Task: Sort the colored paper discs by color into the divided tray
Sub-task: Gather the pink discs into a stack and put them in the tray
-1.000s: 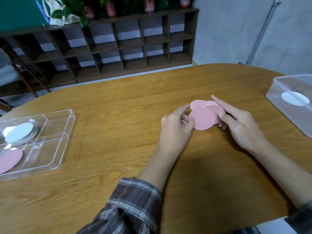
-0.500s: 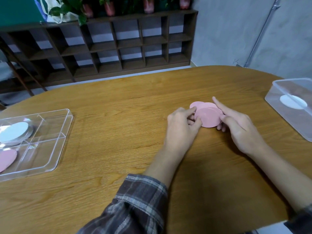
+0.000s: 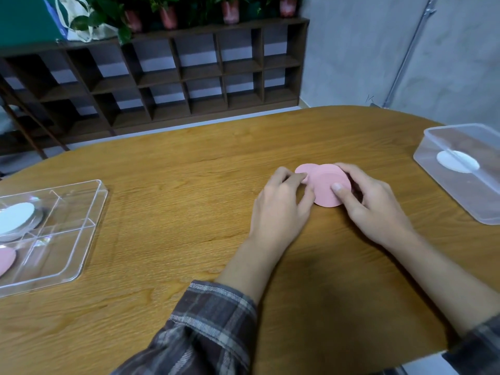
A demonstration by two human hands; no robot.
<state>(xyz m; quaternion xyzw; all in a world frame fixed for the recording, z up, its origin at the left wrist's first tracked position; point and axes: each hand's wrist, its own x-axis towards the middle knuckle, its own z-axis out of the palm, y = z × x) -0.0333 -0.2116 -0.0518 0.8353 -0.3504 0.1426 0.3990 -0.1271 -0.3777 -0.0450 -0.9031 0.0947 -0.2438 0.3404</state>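
Note:
Several overlapping pink paper discs (image 3: 326, 185) lie mid-table between my hands. My right hand (image 3: 370, 204) curls round the stack, thumb pressed on the top disc, fingers wrapped over the far edge. My left hand (image 3: 281, 204) pinches the left side of the discs with thumb and curled fingers. One more pink disc (image 3: 304, 169) pokes out behind the stack. The clear divided tray (image 3: 89, 226) sits at the far left; it holds white discs (image 3: 16, 220) in a rear compartment and a pink disc (image 3: 5, 259) in a front one.
A clear plastic box (image 3: 460, 201) with a white disc (image 3: 457, 161) inside stands at the right table edge. Bare wooden tabletop stretches between the tray and my hands. A dark cubby shelf with potted plants lines the wall behind.
The spread pink discs have been gathered into a tighter stack. My right hand went from flat, straight fingers to curled round the stack with its thumb on top; my left hand closed in.

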